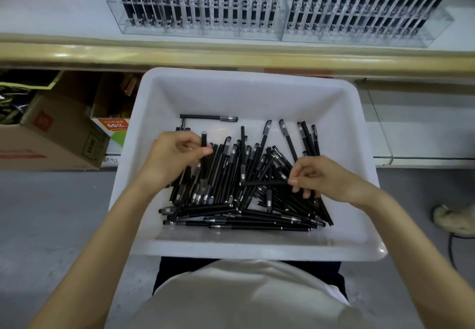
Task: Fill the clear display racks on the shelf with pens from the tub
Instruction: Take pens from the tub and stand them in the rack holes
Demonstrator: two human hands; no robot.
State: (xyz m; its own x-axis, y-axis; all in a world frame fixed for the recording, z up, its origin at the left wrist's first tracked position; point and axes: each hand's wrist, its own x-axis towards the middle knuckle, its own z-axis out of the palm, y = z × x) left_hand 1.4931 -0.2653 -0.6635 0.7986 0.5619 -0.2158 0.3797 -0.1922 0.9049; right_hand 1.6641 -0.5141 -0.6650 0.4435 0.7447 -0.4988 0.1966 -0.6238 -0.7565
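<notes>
A white tub point(257, 89) sits in front of me with a heap of black pens point(246, 200) across its bottom. My left hand point(172, 157) grips a bundle of several black pens point(203, 146), held roughly upright over the left side of the heap. Over the right side my right hand point(323, 177) pinches one black pen point(264, 183) by its end, and the pen lies level, pointing left. On the shelf above stand two clear display racks point(359, 34), with black pens standing in many of their slots.
The shelf's beige front edge point(231, 57) runs between the tub and the racks. Cardboard boxes point(51, 135) sit under the shelf at the left. A shoe point(455, 219) shows on the grey floor at the right. One pen point(208, 117) lies alone near the tub's far wall.
</notes>
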